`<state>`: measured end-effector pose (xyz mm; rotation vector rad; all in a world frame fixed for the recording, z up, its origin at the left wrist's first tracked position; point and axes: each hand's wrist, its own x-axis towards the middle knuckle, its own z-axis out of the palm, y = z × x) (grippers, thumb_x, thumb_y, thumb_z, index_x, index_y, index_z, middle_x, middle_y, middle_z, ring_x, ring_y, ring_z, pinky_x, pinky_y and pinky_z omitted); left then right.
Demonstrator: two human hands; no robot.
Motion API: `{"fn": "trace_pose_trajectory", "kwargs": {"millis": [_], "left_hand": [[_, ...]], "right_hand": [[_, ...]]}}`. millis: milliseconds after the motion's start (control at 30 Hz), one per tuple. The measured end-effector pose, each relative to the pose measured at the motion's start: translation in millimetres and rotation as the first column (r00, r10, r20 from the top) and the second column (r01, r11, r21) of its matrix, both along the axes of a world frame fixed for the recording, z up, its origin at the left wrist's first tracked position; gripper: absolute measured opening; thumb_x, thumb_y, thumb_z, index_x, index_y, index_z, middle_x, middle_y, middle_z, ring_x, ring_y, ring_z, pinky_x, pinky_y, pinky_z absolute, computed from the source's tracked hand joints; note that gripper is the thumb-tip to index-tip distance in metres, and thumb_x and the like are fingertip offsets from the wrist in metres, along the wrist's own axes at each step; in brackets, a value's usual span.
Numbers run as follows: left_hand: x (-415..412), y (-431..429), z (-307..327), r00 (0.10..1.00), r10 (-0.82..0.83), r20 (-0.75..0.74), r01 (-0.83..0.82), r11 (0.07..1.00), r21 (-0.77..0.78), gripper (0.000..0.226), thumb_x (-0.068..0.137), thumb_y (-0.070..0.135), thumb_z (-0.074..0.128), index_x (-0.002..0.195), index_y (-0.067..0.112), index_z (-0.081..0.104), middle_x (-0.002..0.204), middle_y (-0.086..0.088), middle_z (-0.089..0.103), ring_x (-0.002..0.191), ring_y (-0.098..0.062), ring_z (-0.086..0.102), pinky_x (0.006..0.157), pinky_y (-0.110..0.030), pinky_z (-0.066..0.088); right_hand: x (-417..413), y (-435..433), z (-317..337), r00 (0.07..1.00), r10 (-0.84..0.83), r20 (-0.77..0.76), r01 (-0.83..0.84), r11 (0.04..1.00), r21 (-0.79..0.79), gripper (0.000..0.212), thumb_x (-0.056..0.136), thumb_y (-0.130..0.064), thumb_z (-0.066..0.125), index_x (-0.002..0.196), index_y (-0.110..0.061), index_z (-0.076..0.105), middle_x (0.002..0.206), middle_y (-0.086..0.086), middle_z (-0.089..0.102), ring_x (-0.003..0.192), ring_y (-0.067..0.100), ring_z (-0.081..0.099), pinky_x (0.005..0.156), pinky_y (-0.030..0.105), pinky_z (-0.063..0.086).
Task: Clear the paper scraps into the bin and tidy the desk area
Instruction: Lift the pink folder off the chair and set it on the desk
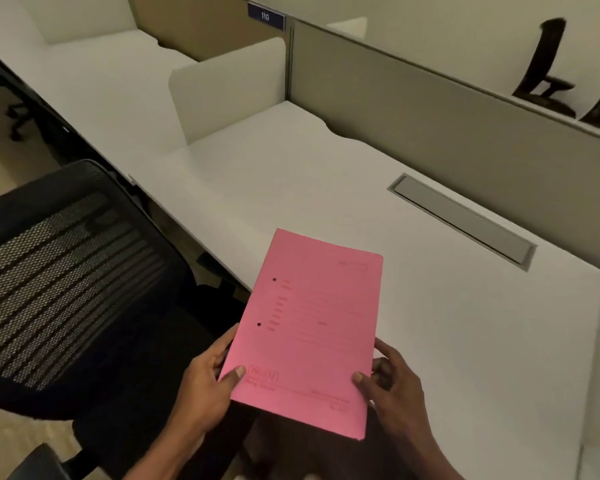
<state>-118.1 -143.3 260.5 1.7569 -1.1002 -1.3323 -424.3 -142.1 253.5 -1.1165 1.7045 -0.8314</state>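
Observation:
A pink paper folder (309, 327) with two punched holes and faint printed lines is held flat over the front edge of the white desk (482, 341). My left hand (208, 386) grips its lower left corner, thumb on top. My right hand (392, 382) grips its lower right edge, thumb on top as well. No paper scraps and no bin are visible.
A black mesh office chair (66, 282) stands to the left, close to the desk edge. A grey cable flap (461, 220) is set into the desk near the beige partition (430, 109). A white divider (229, 91) separates the neighbouring desk. Dark chairs (548, 67) stand beyond the partition.

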Motion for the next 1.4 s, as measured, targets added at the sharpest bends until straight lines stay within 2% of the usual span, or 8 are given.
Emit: {"fn": "trace_pose_trajectory", "kwargs": {"millis": [200,367,500,633,800,933,1067,1400], "left_hand": [[6,-48,3,0.997,-0.051,0.052,0.053,0.998,-0.030,0.077,0.093,0.007,0.077,0.143,0.057,0.048,0.115,0.018,0.070,0.106,0.000,0.065,0.089,-0.024,0.059],[-3,-93,-7,0.995,-0.060,0.082,0.062,0.998,-0.020,0.078,0.090,0.010,0.080,0.148,0.052,0.047,0.107,0.008,0.076,0.102,-0.013,0.075,0.087,-0.037,0.066],[-23,-145,-17,0.993,-0.068,0.096,0.072,0.997,-0.033,0.077,0.091,0.007,0.080,0.144,0.053,0.051,0.102,0.007,0.076,0.100,-0.015,0.076,0.088,-0.038,0.066],[-52,-209,-28,0.992,-0.064,0.105,0.070,0.996,-0.055,0.078,0.091,0.003,0.079,0.133,0.063,0.052,0.093,0.015,0.076,0.096,-0.013,0.075,0.085,-0.023,0.062],[-94,-303,-34,0.981,-0.069,0.180,0.090,0.990,-0.109,0.076,0.090,0.000,0.078,0.137,0.055,0.054,0.089,0.032,0.070,0.084,0.004,0.068,0.066,-0.005,0.052],[-123,-379,-43,0.970,-0.071,0.234,0.102,0.987,-0.123,0.075,0.091,0.002,0.078,0.143,0.050,0.054,0.087,0.012,0.074,0.082,-0.009,0.071,0.068,-0.009,0.054],[-143,-452,-60,0.950,-0.080,0.302,0.124,0.984,-0.127,0.071,0.090,0.003,0.078,0.147,0.041,0.059,0.099,0.001,0.075,0.087,-0.017,0.072,0.084,-0.035,0.063],[-178,-597,-88,0.905,-0.055,0.422,0.127,0.981,-0.145,0.066,0.089,0.000,0.067,0.145,0.036,0.063,0.109,-0.001,0.079,0.095,-0.024,0.075,0.095,-0.040,0.061]], "right_hand": [[6,-30,2,0.994,-0.086,-0.063,0.080,0.993,-0.091,0.068,0.088,-0.022,0.082,0.144,-0.040,0.048,0.101,-0.011,0.077,0.090,0.000,0.072,0.063,0.012,0.057],[-6,-71,0,0.994,-0.091,-0.063,0.084,0.991,-0.106,0.066,0.090,-0.023,0.081,0.141,-0.046,0.047,0.096,-0.022,0.076,0.091,0.005,0.073,0.071,0.026,0.061],[-29,-121,-9,0.995,-0.094,-0.033,0.090,0.990,-0.111,0.068,0.090,-0.013,0.080,0.146,-0.037,0.052,0.094,-0.012,0.078,0.085,0.018,0.074,0.079,0.040,0.063],[-58,-183,-20,0.996,-0.091,-0.003,0.090,0.991,-0.101,0.069,0.090,-0.009,0.079,0.147,-0.037,0.052,0.093,-0.006,0.079,0.087,0.024,0.073,0.084,0.046,0.062],[-100,-273,-28,0.998,-0.056,-0.016,0.054,0.993,-0.106,0.074,0.088,-0.005,0.078,0.148,-0.037,0.050,0.094,-0.007,0.077,0.078,0.022,0.070,0.077,0.043,0.064],[-131,-345,-41,0.999,-0.042,-0.016,0.041,0.995,-0.092,0.079,0.087,-0.003,0.078,0.149,-0.040,0.047,0.100,-0.004,0.076,0.079,0.019,0.071,0.071,0.031,0.063],[-151,-405,-58,0.999,-0.042,0.016,0.043,0.996,-0.078,0.083,0.085,0.002,0.077,0.151,-0.037,0.045,0.106,0.001,0.073,0.081,0.022,0.070,0.072,0.031,0.063],[-162,-519,-103,0.990,-0.083,0.112,0.092,0.993,-0.079,0.087,0.082,0.008,0.075,0.153,-0.030,0.042,0.108,0.007,0.070,0.091,0.028,0.070,0.077,0.037,0.065]]}}
